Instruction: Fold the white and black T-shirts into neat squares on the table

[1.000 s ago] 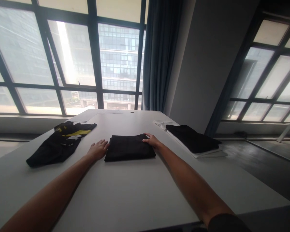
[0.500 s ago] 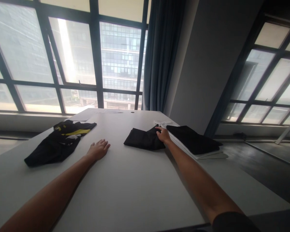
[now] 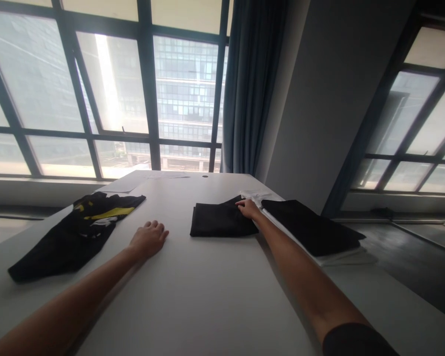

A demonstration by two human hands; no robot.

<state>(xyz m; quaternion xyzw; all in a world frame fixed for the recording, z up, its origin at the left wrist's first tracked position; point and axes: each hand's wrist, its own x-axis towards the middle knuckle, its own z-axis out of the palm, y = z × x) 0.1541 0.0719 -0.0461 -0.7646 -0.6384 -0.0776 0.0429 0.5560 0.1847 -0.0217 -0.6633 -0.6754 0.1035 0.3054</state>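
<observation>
My right hand (image 3: 249, 208) is at the right end of a folded black garment (image 3: 220, 220), its fingers closed on the raised far corner of the fabric. The garment's left part lies flat in a neat rectangle on the white table. My left hand (image 3: 149, 238) rests palm down on the bare tabletop, fingers loosely out, holding nothing. It lies between that folded garment and a loosely spread black garment (image 3: 65, 240) with yellow and white print, touching neither.
A stack of folded cloth (image 3: 311, 227), black on top and white beneath, lies at the table's right edge. Crumpled clear plastic (image 3: 254, 197) sits just beyond my right hand. Pale sheets (image 3: 120, 185) lie at the back left. Windows and a curtain (image 3: 244, 99) stand behind the table (image 3: 193, 296).
The folded garment's right part has settled lower and flatter under my right hand. My left hand stays in place, its fingers slightly more bent. The view has shifted a little.
</observation>
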